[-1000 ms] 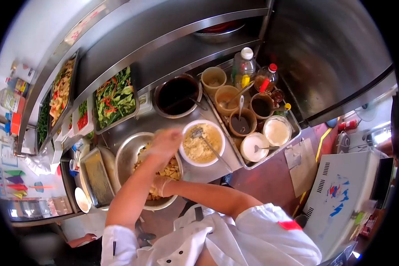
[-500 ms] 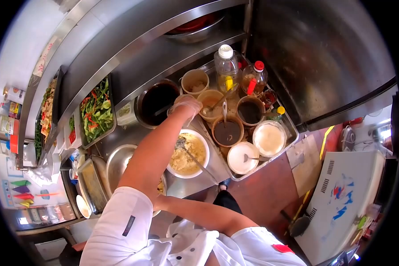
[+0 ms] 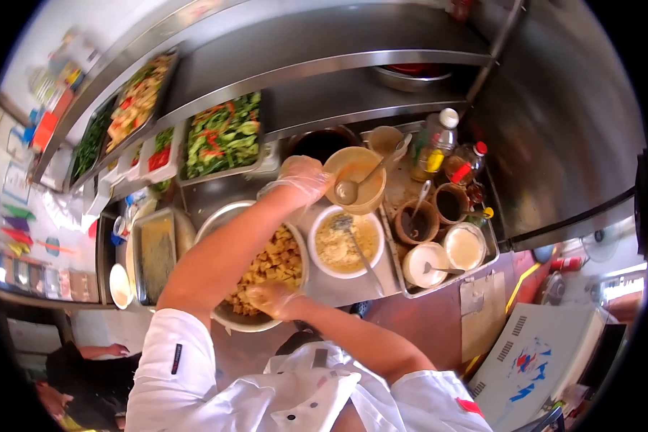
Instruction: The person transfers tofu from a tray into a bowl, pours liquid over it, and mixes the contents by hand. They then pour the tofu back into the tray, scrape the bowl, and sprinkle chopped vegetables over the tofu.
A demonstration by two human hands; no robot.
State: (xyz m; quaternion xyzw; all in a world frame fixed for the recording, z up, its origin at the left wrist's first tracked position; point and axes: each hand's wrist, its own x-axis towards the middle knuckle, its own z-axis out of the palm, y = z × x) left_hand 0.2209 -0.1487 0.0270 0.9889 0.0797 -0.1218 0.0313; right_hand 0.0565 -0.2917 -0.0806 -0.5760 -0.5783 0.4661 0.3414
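The left hand, in a clear, glossy glove, lifts a tan cup smeared orange-brown inside, with a silver spoon in it. The right hand, gloved the same, rests on a steel-grey mixing bowl of golden-brown cubes. Beside it a white bowl holds a pale yellow, crumbly mix. In the grey metal tray sit two white tubs — one with cream-coloured filling — and brown cups of dark liquid. A clear bottle has a white cap and yellow label; a smaller one a red cap. The greens are bright green flecked with red. The sleeves are white.
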